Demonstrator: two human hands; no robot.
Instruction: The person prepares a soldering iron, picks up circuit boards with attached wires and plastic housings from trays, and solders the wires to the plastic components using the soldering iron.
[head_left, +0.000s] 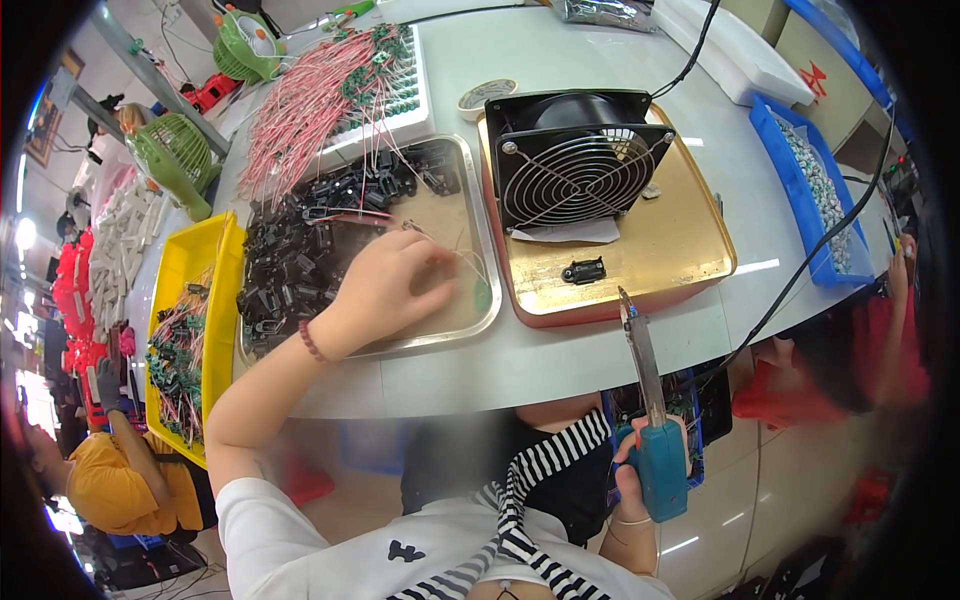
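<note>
Left hand (385,280) reaches into the steel tray (478,215) at centre of the white worktop (600,350), fingers curled down and pressed together on a thin wire among the black plastic parts (300,255); what exactly is pinched is hidden under the hand. A beaded bracelet sits on that wrist. Right hand (640,470) is near the body, below the worktop edge, fist wrapped tight on the blue-handled soldering iron (655,440), tip pointing up and far toward the gold tray (660,250). Gold tray lies just right of the steel tray and carries a black box fan (575,155) with a wire grille, a white paper scrap and one small black part (584,270). Far left of the steel tray, a white foam block (415,100) holds red-wired green boards. Yellow bin (190,270) at left holds more wired boards. Blue bin (800,180) at right holds small pale pieces. Two green desk fans (180,155) stand far left. Another person in a yellow top sits at lower left.
</note>
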